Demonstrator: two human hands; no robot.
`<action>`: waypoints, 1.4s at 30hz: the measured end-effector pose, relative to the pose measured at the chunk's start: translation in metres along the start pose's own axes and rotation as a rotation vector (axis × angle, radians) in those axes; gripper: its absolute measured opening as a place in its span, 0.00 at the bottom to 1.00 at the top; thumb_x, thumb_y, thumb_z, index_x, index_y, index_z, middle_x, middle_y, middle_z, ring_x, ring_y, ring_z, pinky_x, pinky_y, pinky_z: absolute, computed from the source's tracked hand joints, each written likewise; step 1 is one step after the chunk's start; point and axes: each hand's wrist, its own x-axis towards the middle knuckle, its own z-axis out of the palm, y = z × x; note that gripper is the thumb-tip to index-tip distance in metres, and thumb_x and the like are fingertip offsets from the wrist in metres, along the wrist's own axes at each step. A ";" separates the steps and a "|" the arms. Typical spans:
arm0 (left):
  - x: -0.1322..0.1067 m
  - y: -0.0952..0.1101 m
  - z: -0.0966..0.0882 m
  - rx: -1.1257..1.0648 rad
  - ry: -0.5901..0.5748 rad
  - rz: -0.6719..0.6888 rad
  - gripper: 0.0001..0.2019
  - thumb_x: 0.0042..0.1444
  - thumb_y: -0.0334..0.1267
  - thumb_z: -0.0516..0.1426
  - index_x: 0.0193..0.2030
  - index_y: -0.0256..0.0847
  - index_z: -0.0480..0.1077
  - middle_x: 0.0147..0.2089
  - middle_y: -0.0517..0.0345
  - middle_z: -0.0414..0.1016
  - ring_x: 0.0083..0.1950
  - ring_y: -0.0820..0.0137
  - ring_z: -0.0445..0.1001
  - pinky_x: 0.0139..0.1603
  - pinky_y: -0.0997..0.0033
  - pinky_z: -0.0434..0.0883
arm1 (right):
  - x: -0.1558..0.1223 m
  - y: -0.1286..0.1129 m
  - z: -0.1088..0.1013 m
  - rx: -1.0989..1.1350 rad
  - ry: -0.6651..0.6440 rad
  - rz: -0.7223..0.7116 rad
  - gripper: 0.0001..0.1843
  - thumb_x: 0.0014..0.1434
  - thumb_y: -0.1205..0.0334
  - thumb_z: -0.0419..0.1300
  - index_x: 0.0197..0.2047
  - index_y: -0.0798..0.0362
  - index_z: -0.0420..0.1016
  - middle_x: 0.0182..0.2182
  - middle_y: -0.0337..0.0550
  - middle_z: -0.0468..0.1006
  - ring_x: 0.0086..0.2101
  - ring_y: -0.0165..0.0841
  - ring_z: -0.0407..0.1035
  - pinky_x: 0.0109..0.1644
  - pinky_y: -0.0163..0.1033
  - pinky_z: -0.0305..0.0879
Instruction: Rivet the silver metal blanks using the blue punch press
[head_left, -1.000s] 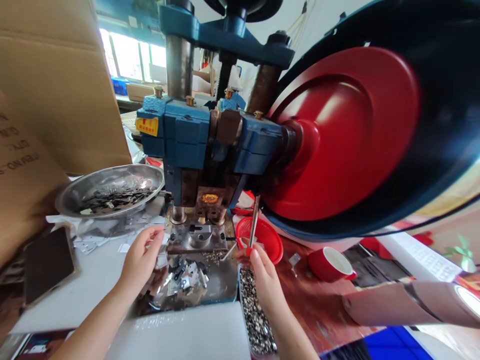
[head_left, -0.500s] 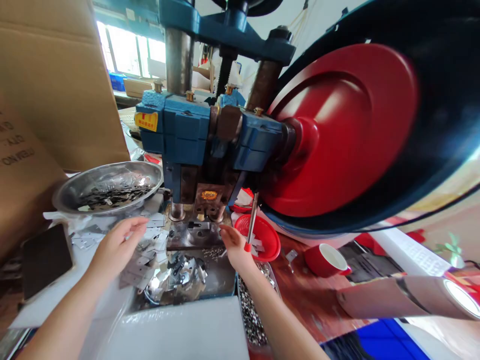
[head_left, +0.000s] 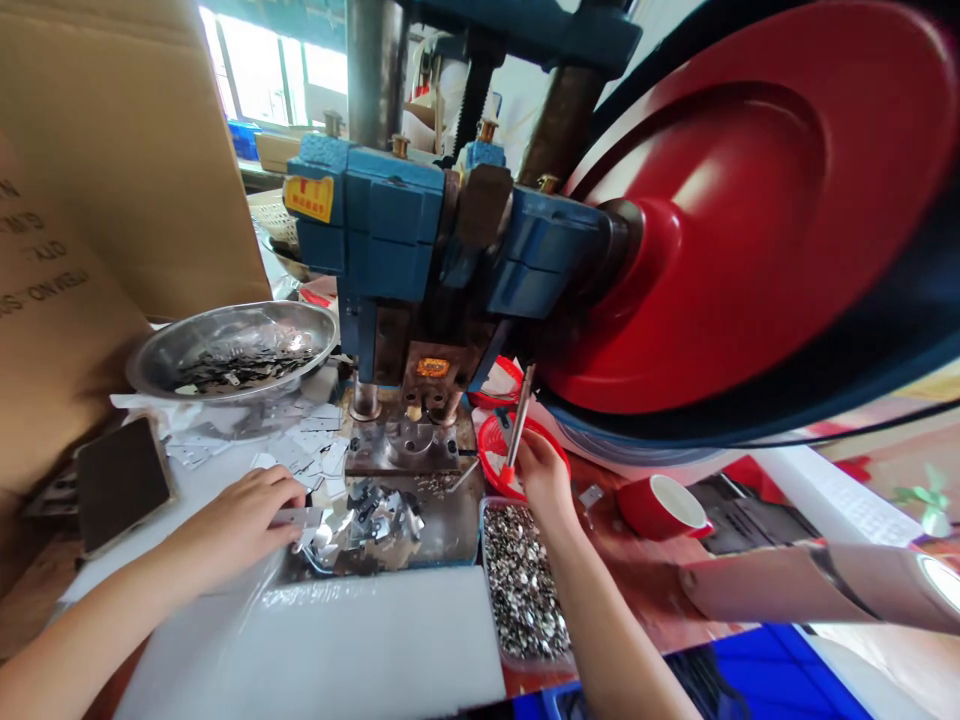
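My left hand (head_left: 259,510) pinches a flat grey metal plate (head_left: 298,517) at the left of a pile of shiny cut metal pieces (head_left: 382,512). My right hand (head_left: 546,475) is over the right side of a red plastic basket (head_left: 561,455), beside a metal lever with a red tip (head_left: 520,430). Its fingers look loosely apart, with the tips partly behind the lever. A small dark piece (head_left: 504,422) shows at the basket, left of those fingers. The steel die (head_left: 401,447) lies under the blue press (head_left: 390,215), with no dark part on it.
A steel bowl of thin metal pieces (head_left: 232,310) stands at left, beside loose flat plates (head_left: 307,440). A clear tub (head_left: 525,580) holds small metal bits. A big red wheel (head_left: 765,220) looms at right, above a red mug (head_left: 660,507). White foam (head_left: 322,640) lies in front.
My left hand has moved down and now holds a plate. The right hand has gone from the die to the basket. The dark piece has left the die. The view has shifted.
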 end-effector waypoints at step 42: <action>0.055 0.081 0.019 -1.213 0.249 -0.460 0.19 0.47 0.45 0.62 0.44 0.39 0.72 0.35 0.56 0.77 0.35 0.69 0.76 0.38 0.68 0.73 | -0.031 -0.049 0.065 -0.482 -0.279 -0.681 0.16 0.62 0.68 0.51 0.47 0.50 0.78 0.38 0.45 0.76 0.40 0.36 0.69 0.48 0.40 0.65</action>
